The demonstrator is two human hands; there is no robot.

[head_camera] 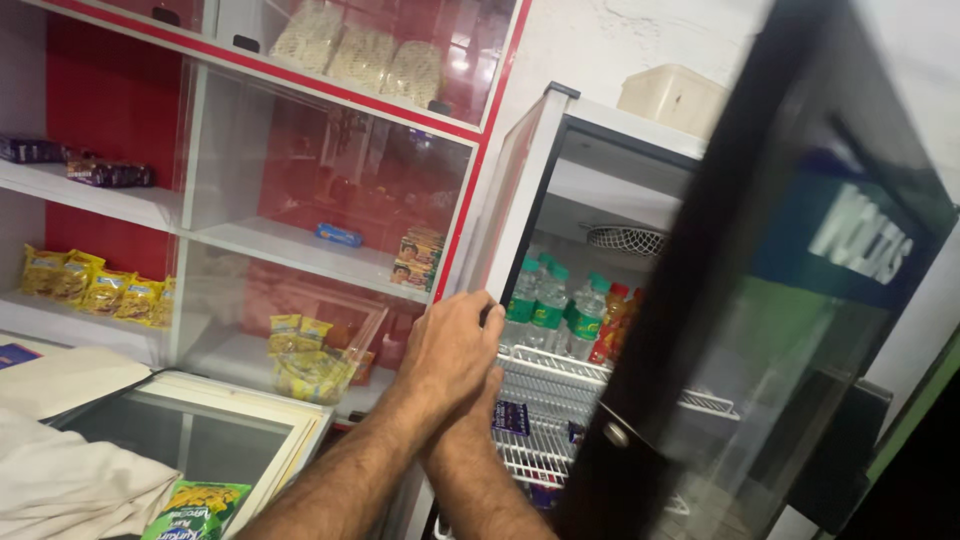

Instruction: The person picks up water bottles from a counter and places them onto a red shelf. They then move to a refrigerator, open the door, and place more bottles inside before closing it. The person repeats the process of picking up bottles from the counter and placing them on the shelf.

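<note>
Both hands overlap at the fridge's (545,180) open edge: my left hand (450,355) lies fingers curled on it, nearer the bottles (550,300) just right, while my right hand (487,395) is hidden, grip unclear.

A small shop: snack packets (95,290) on glass-fronted shelves (290,245) beside a drinks fridge (600,300).

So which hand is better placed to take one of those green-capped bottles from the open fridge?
Probably the left hand: its fingertips sit at the fridge frame, level with the green-capped bottles and close to them. The right hand lies lower, mostly hidden under the left, by the wire shelf.
</note>
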